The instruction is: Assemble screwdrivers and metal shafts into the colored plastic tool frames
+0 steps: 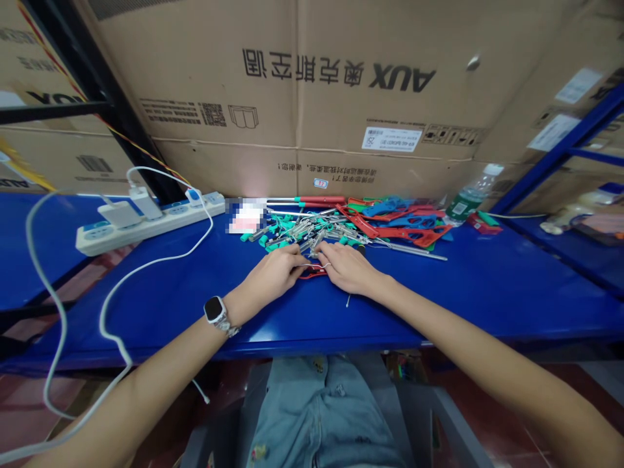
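The left hand [277, 270] has its thumb and fingers pinched narrowly on a thin white cord [319, 265], just above a small red piece [318, 273] lying between both hands over the blue tabletop [273, 318]. The right hand [351, 268] is curled low at the cord's other side; its fingertips are partly hidden, so I cannot tell how firmly it grips. Just beyond the fingers lies a heap of metal parts with green ends [316, 227], with flat red and blue plastic pieces [407, 221] to its right, near a green-labelled plastic bottle [472, 198]. A white power strip [188, 210] sits at left
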Tool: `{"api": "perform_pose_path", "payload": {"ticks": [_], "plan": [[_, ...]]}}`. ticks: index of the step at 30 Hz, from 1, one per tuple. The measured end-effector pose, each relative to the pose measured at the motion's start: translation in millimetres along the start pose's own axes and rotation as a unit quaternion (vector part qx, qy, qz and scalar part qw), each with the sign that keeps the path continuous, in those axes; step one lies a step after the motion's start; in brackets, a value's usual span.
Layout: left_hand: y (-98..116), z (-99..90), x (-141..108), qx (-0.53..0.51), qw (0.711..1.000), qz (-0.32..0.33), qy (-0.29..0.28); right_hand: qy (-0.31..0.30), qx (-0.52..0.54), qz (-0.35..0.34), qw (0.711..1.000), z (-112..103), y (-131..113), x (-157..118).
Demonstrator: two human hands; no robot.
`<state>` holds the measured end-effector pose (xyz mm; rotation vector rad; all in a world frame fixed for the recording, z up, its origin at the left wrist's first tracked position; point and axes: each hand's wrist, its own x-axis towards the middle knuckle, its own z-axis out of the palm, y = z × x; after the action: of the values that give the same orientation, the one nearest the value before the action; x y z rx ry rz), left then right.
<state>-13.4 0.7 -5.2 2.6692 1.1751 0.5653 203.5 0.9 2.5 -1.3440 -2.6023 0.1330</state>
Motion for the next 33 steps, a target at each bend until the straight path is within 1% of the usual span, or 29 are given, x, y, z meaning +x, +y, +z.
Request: {"api": "perform_pose_path", "payload": {"ticks": [4,9,13,18,21,24,27,33], "plan": [[-0.9,0.9,-2.4,-0.016,1.000,0.011,-0.005,0.003,0.012,-0.004,1.000,1.2,1.5,-0.5],[-7.6,-5.2,-5.0,-0.035,0.999,0.036,-0.008,0.005,0.019,0.002,1.000,1.3,0.3,-1.2],[-10.8,-6.6,-1.4,-0.006,0.999,0.046,0.006,0.000,0.008,0.014,1.000,-0.9,-2.9,-1.7],[-1.8,-2.2,4.1,0.027,0.999,0.031,0.006,-0.010,-0.012,0.007,1.000,-2.2,-5.0,-2.4],[6.6,-2.0,7.0,0.046,0.999,0.012,0.000,-0.008,-0.010,0.003,1.000,-1.2,-4.2,-2.0],[10.1,-2.8,9.4,0.059,0.998,0.012,-0.006,-0.008,-0.008,-0.001,1.000,-0.5,-3.0,-1.3],[7.3,-4.4,8.7,0.078,0.996,0.029,-0.020,-0.010,-0.007,0.000,1.000,-0.3,-2.0,-0.7],[-5.6,-14.2,0.2,0.090,0.990,0.094,-0.053,-0.009,0.005,0.009,1.000,0.7,-0.2,0.1]]}}
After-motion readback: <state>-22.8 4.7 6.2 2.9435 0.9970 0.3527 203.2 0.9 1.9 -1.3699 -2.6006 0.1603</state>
